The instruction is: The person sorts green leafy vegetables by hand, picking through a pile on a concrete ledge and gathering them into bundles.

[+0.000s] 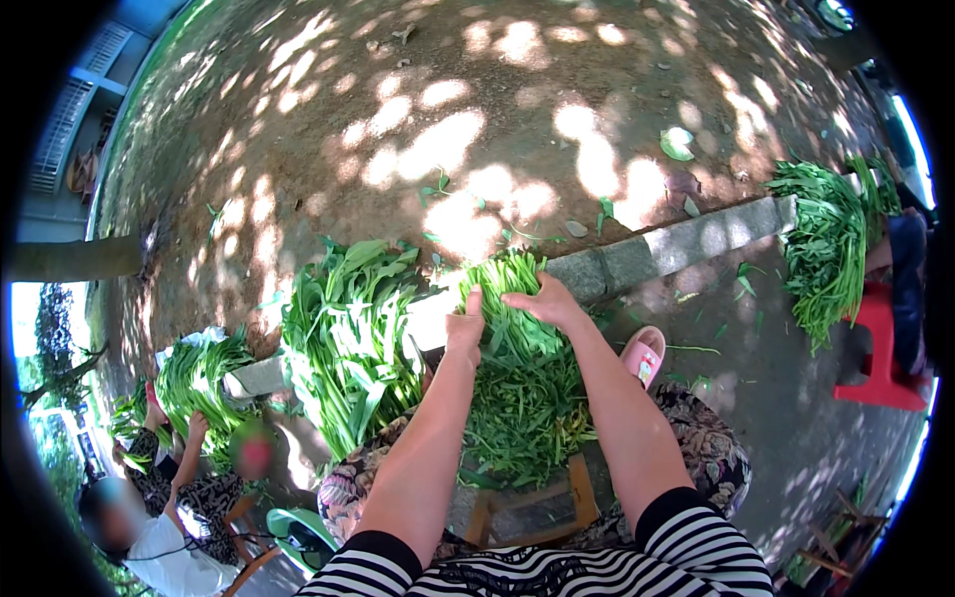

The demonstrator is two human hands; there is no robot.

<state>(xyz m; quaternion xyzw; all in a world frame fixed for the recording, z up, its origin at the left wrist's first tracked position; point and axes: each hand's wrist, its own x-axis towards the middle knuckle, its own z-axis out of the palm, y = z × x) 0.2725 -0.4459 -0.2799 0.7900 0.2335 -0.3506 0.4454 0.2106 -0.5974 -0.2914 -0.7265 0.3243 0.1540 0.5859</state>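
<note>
Both my hands grip one bundle of long green leafy stalks point(517, 348) in front of me. My left hand point(465, 323) clasps its left side near the cut ends. My right hand point(545, 300) lies over the top right of the same bunch. The bundle's leafy end hangs down toward a small wooden stool point(527, 502) between my knees. The stalk ends rest against a grey stone kerb point(657, 249).
A bigger pile of leafy greens point(348, 338) lies on the kerb to my left. Two other people sit at lower left with more greens point(199, 378). A further heap point(826, 239) lies at the right by a red plastic stool point(880, 348). Bare dirt stretches beyond the kerb.
</note>
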